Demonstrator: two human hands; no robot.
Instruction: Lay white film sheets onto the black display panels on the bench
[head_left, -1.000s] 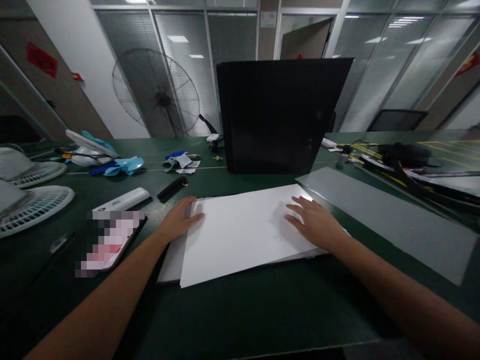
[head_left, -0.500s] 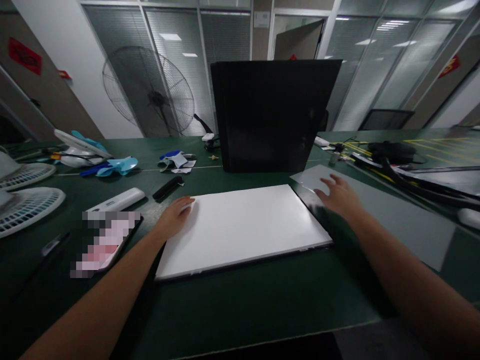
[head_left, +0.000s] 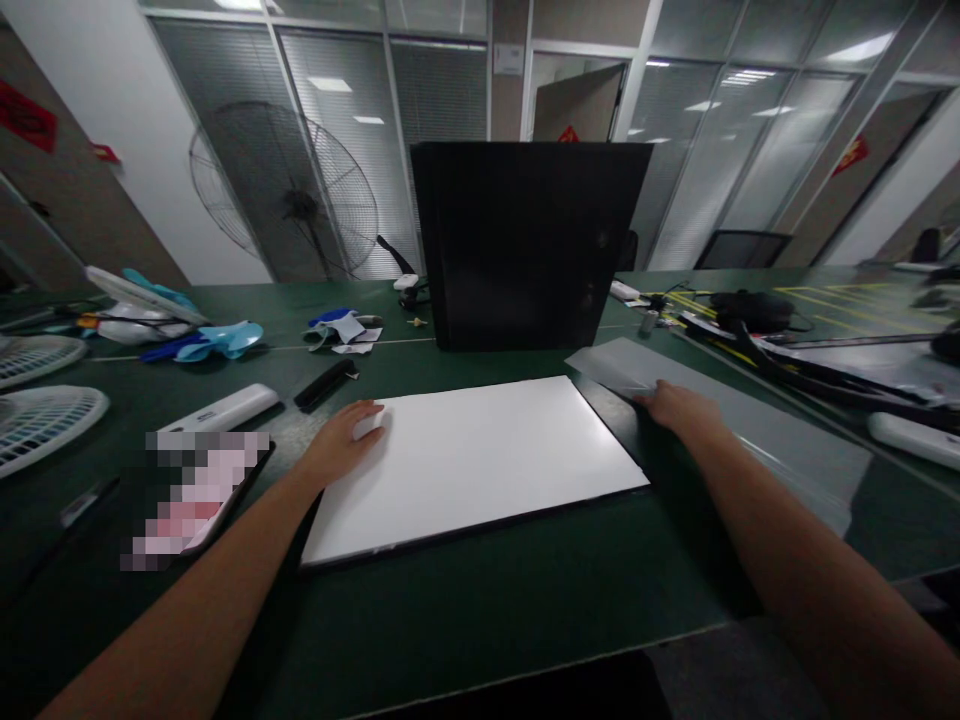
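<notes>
Grasping, it seems, a translucent sheet (head_left: 772,440).
Right hand (head_left: 682,410) apparently pinches its edge; left hand (head_left: 339,442), half-open, touches the white panel (head_left: 480,465); lifting would need even support.

Left of the left hand (head_left: 345,442), as I see it: one phone (head_left: 214,500), screen blurred out; one white bar (head_left: 225,408); one pen (head_left: 88,502), farther out. Just beyond that hand: one black stick (head_left: 326,385). Farther beyond: rags (head_left: 341,328). Beyond, between both hands: one black box (head_left: 517,245), upright. Right of the right hand (head_left: 681,410): one white case (head_left: 916,437); cables (head_left: 780,365), farther beyond. Well beyond the left hand: one caged fan (head_left: 300,205).
</notes>
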